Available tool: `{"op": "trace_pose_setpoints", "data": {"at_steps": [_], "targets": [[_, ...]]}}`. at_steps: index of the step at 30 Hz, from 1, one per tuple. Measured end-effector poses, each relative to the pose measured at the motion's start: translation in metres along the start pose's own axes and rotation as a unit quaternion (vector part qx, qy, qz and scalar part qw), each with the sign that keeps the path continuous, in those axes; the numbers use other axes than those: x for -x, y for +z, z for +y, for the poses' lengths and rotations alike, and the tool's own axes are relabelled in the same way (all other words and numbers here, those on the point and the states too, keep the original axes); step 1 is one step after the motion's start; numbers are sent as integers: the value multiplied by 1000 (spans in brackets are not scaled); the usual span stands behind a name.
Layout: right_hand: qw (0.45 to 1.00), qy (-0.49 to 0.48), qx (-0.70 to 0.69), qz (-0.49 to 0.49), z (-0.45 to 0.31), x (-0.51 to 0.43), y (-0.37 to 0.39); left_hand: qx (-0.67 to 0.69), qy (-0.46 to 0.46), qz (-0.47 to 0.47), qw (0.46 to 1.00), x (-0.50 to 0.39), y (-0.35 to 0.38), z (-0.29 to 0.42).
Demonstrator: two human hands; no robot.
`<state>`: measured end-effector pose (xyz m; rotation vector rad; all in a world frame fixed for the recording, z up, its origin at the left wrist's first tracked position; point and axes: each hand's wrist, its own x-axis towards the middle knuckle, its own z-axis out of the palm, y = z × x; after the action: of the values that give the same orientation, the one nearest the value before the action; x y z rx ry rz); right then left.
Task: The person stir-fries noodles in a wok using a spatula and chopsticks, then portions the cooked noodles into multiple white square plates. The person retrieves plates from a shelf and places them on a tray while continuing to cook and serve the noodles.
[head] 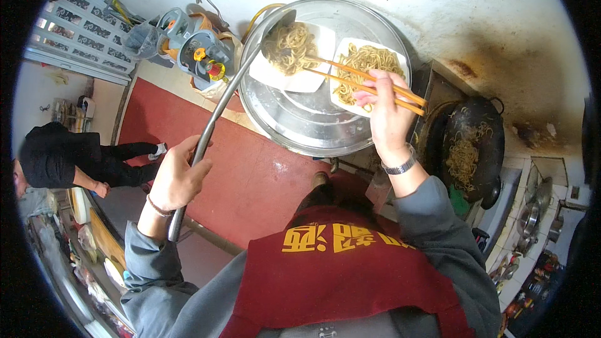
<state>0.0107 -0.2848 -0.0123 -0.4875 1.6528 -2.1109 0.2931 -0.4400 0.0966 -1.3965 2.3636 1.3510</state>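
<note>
My left hand [181,173] grips the long metal handle of a wok ladle [278,28]. The ladle's dark bowl tilts over a white square dish [306,82], where brown noodles [295,49] are heaped. Held in my right hand [389,115] is a pair of wooden chopsticks [359,74]. Their tips reach the edge of those noodles. Below my right fingers sits a second white dish [346,42] with noodles [371,58] spread across it. Both dishes rest on a large round metal lid or tray [286,124].
To the right stands a blackened wok [490,136] with more noodles inside. Gas cylinders [202,54] are at the left of the round metal surface. Another person [61,155] in dark clothes is at the far left. Metal pots [528,220] line the tiled counter at right.
</note>
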Motion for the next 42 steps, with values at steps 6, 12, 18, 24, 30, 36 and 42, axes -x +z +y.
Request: {"op": "trace_pose_setpoints", "data": {"at_steps": [6,12,18,24,30,36,42], "targets": [[996,9,-85,21,9,-34,9,-9,38,16,999,-2,1,-11],[999,42,-32,-15,3,-33,7,-76,62,30,995,-7,-2,-17],[1000,-1,23,-11,-21,-30,0,-64,86,65,992,-12,0,-30],[997,4,54,-53,-4,-37,7,-81,82,76,990,-1,-3,-17],[997,-26,72,11,-28,-36,11,-77,64,85,991,5,-6,-14],[998,22,52,-35,-18,-45,6,-21,33,40,998,2,-2,-25],[996,-86,35,12,-87,-37,-9,118,46,50,991,13,5,-29]]}}
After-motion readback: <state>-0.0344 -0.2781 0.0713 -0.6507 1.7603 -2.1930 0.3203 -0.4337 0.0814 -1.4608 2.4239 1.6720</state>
